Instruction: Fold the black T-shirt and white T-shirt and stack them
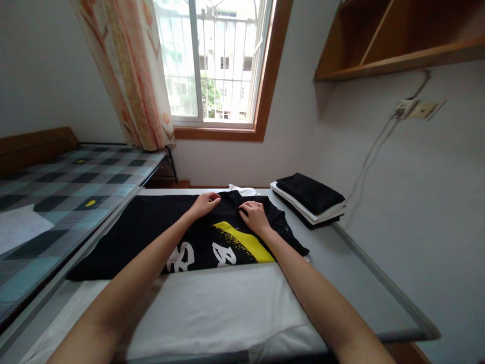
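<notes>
A black T-shirt (pixel 151 217) with a yellow band and white lettering lies spread sideways on the table, its neck end to the right. My left hand (pixel 205 204) rests over its far middle part, fingers loosely bent and a small gap at the thumb. Close to the collar, my right hand (pixel 254 215) lies on the black fabric, thumb apart from the fingers. Neither hand visibly grips the cloth. In front of and partly beneath the T-shirt is a flat white garment (pixel 212 308). A bit of white fabric (pixel 242 191) shows beyond the collar.
A stack of folded black and white clothes (pixel 312 197) sits at the table's (pixel 364 283) right rear, near the wall. To the left is a bed with a checked mattress (pixel 94 172) and a white sheet (pixel 22 227). A cable (pixel 366 162) hangs from a wall socket (pixel 407 107).
</notes>
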Demonstrator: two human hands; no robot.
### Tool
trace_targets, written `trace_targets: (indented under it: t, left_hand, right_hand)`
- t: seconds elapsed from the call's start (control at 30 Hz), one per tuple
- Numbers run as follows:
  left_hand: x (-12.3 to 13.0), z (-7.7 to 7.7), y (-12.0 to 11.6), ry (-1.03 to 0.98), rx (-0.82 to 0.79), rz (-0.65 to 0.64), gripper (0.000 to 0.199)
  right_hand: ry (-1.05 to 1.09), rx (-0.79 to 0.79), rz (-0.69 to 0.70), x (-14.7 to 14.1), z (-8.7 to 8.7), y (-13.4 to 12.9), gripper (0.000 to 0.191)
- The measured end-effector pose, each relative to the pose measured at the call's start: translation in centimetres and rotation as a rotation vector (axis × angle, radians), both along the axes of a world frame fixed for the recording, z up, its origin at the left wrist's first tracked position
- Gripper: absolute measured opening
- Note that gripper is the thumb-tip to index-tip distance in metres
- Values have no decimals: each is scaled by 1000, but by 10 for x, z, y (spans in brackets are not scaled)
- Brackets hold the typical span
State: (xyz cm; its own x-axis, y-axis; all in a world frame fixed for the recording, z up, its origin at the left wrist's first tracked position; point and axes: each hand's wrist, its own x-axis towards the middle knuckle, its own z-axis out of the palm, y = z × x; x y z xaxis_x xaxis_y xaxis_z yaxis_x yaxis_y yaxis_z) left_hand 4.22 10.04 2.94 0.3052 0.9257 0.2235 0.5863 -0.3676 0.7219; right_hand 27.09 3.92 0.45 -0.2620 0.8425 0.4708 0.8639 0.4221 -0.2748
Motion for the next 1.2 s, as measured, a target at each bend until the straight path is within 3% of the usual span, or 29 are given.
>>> trace_targets:
  t: [0.07, 0.2, 0.3, 0.47, 0.63, 0.93, 1.2]
  left_hand:
    - [22, -2, 7, -61, -51, 14, 33]
    - [50, -10, 13, -94, -82, 165, 48]
    - [56, -15, 10, -64, -62, 237, 58]
    - [56, -15, 3, -25, -59, 229, 60]
    - [51, -17, 9, -256, -113, 287, 28]
    - [27, -14, 17, -422, -328, 296, 34]
    - [21, -15, 22, -341, -239, 285, 20]
  right_hand:
    - [68, 12, 103, 0, -1, 1, 18]
    - [106, -4, 294, -1, -3, 0, 21]
    - [74, -48, 356, -2, -3, -1, 27]
    - [61, -45, 390, -2, -1, -3, 30]
    - [87, -68, 359, -4, 6, -11, 14]
    - [53, -67, 222, -1, 10, -13, 27]
    - [28, -92, 202, -1, 8, -10, 28]
